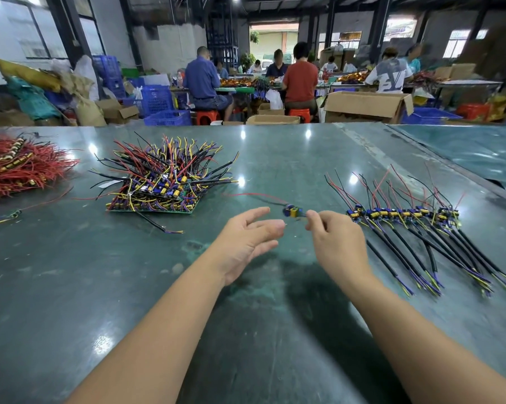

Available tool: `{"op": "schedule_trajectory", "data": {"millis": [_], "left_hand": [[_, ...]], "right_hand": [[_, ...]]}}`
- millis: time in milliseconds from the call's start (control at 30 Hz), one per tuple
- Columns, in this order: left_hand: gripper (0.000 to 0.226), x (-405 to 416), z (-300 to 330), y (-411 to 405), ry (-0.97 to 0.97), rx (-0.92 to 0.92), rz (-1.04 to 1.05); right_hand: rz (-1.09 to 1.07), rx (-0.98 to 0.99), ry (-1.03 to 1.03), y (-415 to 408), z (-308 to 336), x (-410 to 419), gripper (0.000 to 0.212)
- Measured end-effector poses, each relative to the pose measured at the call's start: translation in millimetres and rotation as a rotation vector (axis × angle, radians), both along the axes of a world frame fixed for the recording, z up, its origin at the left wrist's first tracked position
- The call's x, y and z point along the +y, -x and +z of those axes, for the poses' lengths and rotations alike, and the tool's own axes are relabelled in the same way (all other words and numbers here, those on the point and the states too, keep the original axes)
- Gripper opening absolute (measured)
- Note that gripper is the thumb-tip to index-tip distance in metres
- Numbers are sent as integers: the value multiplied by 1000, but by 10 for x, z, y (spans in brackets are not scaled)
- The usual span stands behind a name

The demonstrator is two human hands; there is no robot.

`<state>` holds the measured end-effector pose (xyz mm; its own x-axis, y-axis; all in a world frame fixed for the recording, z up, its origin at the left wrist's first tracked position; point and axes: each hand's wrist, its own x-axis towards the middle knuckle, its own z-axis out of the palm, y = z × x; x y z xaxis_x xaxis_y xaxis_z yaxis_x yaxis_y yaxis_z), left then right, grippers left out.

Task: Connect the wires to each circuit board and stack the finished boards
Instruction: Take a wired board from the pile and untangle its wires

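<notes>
Pinched between thumb and forefinger of the right hand (337, 243), a small circuit board (293, 212) with blue and yellow parts is held just above the green table (260, 330), near the middle; thin red and dark wires (254, 196) are trailed from it to the left. Left hand (250, 243) is held apart from the board, fingers spread and relaxed, nothing gripped. Just right of the held board, a row of finished boards (403, 214) is laid side by side, black cables (415, 258) fanned toward the near edge, thin red and black leads pointed away. Left of centre, a pile of wired boards (164, 182) is stacked on a green panel. At far left a red wire heap (18, 167) is seen. Seated workers (299, 80), blurred, are seen beyond the table
</notes>
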<state>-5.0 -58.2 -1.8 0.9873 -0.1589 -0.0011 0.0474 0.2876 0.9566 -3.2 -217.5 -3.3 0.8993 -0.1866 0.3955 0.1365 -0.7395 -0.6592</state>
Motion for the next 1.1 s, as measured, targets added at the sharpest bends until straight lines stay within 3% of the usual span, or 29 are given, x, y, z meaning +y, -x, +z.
{"op": "schedule_trajectory", "data": {"millis": [167, 267, 667, 900, 1100], "left_hand": [[36, 52, -14, -53, -54, 22, 118], [30, 68, -11, -74, -56, 29, 132], [22, 82, -15, -90, -59, 23, 154], [22, 89, -31, -111, -64, 22, 164], [20, 102, -37, -116, -78, 16, 168]], "right_hand": [[-152, 106, 90, -152, -36, -392, 43], [-177, 199, 151, -213, -67, -475, 34], [-192, -91, -15, -208, -22, -484, 13], [-232, 174, 241, -229, -81, -534, 15], [-276, 54, 205, -207, -31, -529, 18]]}}
